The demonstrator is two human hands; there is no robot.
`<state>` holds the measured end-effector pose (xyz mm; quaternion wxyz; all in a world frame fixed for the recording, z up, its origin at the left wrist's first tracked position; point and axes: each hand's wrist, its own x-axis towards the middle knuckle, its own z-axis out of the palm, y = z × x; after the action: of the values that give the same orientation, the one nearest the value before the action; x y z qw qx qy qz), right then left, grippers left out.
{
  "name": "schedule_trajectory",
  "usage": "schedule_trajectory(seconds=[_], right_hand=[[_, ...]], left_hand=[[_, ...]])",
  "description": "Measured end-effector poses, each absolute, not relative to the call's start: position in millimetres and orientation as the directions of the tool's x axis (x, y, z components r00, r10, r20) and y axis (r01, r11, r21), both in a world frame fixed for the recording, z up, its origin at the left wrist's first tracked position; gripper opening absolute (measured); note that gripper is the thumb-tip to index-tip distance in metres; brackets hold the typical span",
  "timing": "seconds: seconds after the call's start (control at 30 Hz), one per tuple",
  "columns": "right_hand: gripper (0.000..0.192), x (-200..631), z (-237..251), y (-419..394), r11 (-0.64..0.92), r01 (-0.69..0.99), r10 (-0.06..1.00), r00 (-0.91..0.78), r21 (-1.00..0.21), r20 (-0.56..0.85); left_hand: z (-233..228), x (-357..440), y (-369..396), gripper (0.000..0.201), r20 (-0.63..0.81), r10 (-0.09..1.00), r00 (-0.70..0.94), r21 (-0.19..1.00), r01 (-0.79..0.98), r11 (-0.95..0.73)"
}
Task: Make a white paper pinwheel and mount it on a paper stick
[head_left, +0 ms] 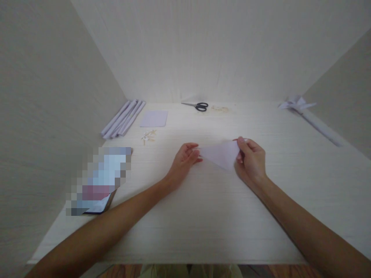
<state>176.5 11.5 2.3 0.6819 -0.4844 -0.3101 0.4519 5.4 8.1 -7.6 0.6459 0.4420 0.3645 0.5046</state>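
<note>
Table (203,216) bare near the edge; scissors (198,105) and paper rolls (123,117) crowd the back; phone (98,179) blocks the left.

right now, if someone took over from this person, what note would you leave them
Left hand: pinches the left tip of the folded pale paper.
Right hand: grips its right edge, thumb on top; the paper is held just over the table.
Done: the sheet is already folded to a triangle-like shape.
Left: any further folds are not yet made.
Nearby: scissors at the back, a flat paper sheet, rolled papers back left, small sticks, untouched.
</note>
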Motion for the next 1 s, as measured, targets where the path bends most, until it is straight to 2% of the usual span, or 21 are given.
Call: schedule_trajectory(seconds=[0.07, 0.13, 0.27, 0.33, 0.4, 0.53, 0.63, 0.7, 0.83, 1.0], right_hand=[[0.02, 169, 1, 6, 0.072, -0.305, 0.947, 0.32, -0.95, -0.031], [0.019, 165, 0, 2, 0.015, -0.262, 0.975, 0.218, -0.965, -0.044], [0.018, 165, 2, -4, -0.112, -0.124, 0.986, -0.135, -0.986, -0.095], [0.02, 165, 5, -7, -0.147, -0.041, 0.946, -0.298, -0.988, -0.128], [0.021, 165, 7, -9, -0.14, 0.026, 0.912, -0.386, -0.99, -0.14], [0.023, 162, 5, -11, -0.099, 0.092, 0.878, -0.46, -0.991, -0.13], [0.024, 161, 2, -12, -0.057, 0.138, 0.879, -0.463, -0.989, -0.115], [0.023, 160, 2, -11, -0.038, 0.163, 0.884, -0.455, -0.986, -0.109], [0.022, 160, 4, -11, -0.006, 0.225, 0.891, -0.44, -0.974, -0.107], [0.021, 162, 7, -11, 0.024, 0.247, 0.905, -0.417, -0.969, -0.084]], left_hand=[[-9, 6, 10, 0.041, -0.045, 0.981, 0.19, 0.918, -0.378, 0.115], [-10, 5, 12, 0.038, -0.066, 0.986, 0.151, 0.923, -0.366, 0.118], [-13, 0, 13, 0.029, -0.109, 0.994, 0.006, 0.959, -0.261, 0.107], [-12, -3, 11, 0.03, -0.126, 0.992, 0.026, 0.974, -0.186, 0.128], [-9, -4, 9, 0.031, -0.144, 0.979, 0.141, 0.986, -0.063, 0.154], [-3, -2, 3, 0.032, -0.158, 0.913, 0.375, 0.978, 0.188, 0.092], [-1, -1, 0, 0.033, -0.14, 0.904, 0.403, 0.972, 0.231, 0.047], [-1, 0, 0, 0.034, -0.128, 0.932, 0.34, 0.976, 0.212, 0.057], [-3, -1, 2, 0.035, -0.106, 0.989, 0.101, 0.989, 0.117, 0.094], [-11, -8, 13, 0.033, -0.048, 0.981, -0.186, 0.998, -0.041, 0.041]])
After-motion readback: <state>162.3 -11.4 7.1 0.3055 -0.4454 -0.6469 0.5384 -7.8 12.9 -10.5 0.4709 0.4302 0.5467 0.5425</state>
